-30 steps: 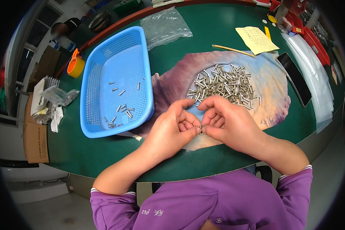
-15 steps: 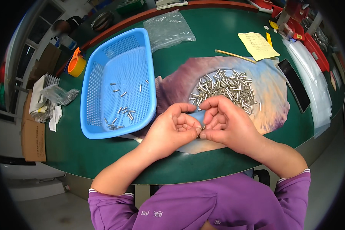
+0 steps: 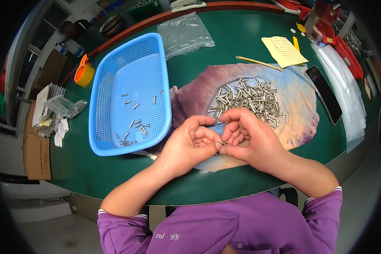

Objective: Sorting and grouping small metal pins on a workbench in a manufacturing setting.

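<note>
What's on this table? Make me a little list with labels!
Left hand: left hand pinches a small metal piece at its fingertips
Right hand: right hand meets it on the same piece
Pile: silver metal pins heaped on a purple-blue cloth
Basket: blue plastic basket left of the hands, a few pins scattered inside
Table: green table
Also there: yellow paper note, black phone, orange tape roll

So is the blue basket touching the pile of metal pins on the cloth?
Apart. The head view shows the blue basket left of the pile of metal pins, with a strip of bare cloth between them.
</note>
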Demonstrator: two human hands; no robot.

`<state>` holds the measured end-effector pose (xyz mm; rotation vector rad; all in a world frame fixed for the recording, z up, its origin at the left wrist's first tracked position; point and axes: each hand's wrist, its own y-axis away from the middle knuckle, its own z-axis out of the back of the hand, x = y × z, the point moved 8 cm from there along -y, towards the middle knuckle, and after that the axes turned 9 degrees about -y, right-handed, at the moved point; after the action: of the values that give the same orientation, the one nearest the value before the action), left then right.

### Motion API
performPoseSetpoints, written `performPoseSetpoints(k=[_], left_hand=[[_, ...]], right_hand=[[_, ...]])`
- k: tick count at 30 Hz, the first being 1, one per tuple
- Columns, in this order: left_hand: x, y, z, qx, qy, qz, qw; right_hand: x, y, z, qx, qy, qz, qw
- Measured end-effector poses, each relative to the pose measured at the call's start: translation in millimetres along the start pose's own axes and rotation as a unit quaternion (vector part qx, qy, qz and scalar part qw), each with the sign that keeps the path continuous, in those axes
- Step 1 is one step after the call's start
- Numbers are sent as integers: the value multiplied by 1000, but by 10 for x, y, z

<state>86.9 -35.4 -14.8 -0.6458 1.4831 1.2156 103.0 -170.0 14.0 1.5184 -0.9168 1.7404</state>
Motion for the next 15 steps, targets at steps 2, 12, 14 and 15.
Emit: performPoseSetpoints(k=[2,12,14,15], left_hand=[[8,2,6,-5,4,2,1000],[15,-8,-3,-1,10,-19,1000],[12,-11,-2,3,10,-18,1000],[19,-15,-1,3,10,-17,1000]], right_hand=[[8,-3,-3,-1,4,4,1000],[17,8,-6,-6,13,35,999],[21,9,-7,-4,17,37,999],[32,4,-11,2,28,41,999]])
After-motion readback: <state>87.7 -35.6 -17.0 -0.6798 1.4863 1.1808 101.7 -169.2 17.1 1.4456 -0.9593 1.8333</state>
